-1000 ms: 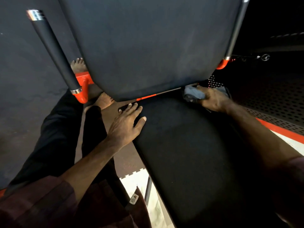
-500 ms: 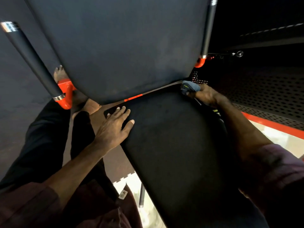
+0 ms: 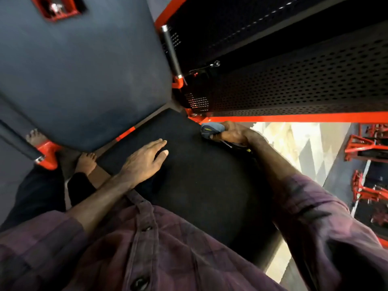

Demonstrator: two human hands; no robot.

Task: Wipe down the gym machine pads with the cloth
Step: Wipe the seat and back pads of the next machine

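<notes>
Leaning over the seat pad [image 3: 195,185], a person has both hands on it; black pad fills the centre of the frame, w/ the grey-blue back pad [image 3: 84,66] rising in the upper left. Left hand [image 3: 144,162] lies flat on the seat pad just left of centre, fingers straight & together, thumb out, holding nothing. Right hand [image 3: 233,133] sits at the pad's far right edge, right of centre, fingers curled round a bunched grey-blue cloth [image 3: 212,129]; cloth touches the pad's edge, just below the orange frame rail [image 3: 283,118]. Above that rail, a black perforated panel [image 3: 304,85] covers the upper right; a black handle bar [image 3: 172,53] w/ chrome ends stands beside the back pad. Bare feet [image 3: 86,162] show on the floor at mid-left, near an orange bracket [image 3: 47,152]. Plaid maroon shirt [image 3: 147,248] fills the bottom; more orange equipment [image 3: 369,148] at far right, blurred.
</notes>
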